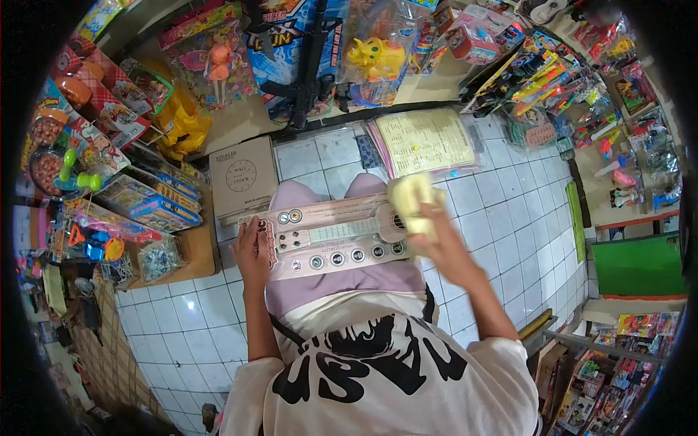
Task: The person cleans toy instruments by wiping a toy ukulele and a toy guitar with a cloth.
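Across my lap lies a boxed toy guitar (331,243), its long pinkish box showing a row of round icons and the guitar's neck. My left hand (252,251) grips the left end of this box, fingers at its edge. In my right hand (440,243) is a pale yellow cloth (414,200), bunched against the box's right end, over the guitar's body. The cloth and right hand are slightly blurred, and the cloth hides that end of the box.
A brown wall clock box (242,174) stands to the left of my knees. Ahead on the tiled floor (472,218) lies a stack of printed sheets in plastic (425,142). Packaged toys line the walls, including a black toy rifle (309,80). A green panel (640,267) is at right.
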`<state>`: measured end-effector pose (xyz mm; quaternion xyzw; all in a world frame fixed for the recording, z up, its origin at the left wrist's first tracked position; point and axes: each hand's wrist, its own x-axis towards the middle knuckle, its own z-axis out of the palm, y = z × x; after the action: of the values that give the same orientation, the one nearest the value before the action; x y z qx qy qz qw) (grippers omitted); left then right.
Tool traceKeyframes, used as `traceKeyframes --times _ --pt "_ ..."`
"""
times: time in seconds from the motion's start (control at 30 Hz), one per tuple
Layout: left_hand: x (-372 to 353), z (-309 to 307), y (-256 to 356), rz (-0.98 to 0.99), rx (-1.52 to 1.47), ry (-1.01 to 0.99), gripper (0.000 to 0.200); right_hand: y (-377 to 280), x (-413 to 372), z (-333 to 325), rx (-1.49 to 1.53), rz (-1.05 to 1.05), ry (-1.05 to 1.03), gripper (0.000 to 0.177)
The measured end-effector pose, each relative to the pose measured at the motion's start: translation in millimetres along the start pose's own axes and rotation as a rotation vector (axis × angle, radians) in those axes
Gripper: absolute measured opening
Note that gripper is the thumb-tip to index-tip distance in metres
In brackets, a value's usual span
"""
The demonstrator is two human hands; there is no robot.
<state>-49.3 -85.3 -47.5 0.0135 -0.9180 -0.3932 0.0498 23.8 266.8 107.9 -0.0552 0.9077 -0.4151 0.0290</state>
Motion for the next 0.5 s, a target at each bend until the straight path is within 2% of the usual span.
traceKeyframes --times 0.1,0.2,0.3,0.37,0.43,0.5 --pt "-0.5 1.9 -0.3 0.004 0.02 -0.005 0.038 -21.7 15.7 52.4 0.01 -0.168 -0.243 0.057" --pt "-3.3 0.8 -2.6 -0.004 0.01 0.016 0.038 -20.5 23.4 66.7 0.006 -0.432 -0.433 0.054" --pt "-6.7 -3.9 -3.3 -0.007 0.017 0.036 0.038 0.4 33.9 36.7 0.031 -0.202 -0.238 0.053" --pt "-5.6 -4.0 -3.1 -0.007 0.013 0.027 0.038 46.6 34.2 15.9 -0.033 0.066 0.005 0.053" --pt "-2.8 -4.4 -6.4 -0.01 -0.003 0.0 0.038 81.5 28.9 24.3 -0.433 0.424 0.41 0.056" --pt "-0.5 -1.9 -6.6 0.011 -0.005 0.005 0.038 98.8 27.6 30.1 -0.365 0.493 0.251 0.055"
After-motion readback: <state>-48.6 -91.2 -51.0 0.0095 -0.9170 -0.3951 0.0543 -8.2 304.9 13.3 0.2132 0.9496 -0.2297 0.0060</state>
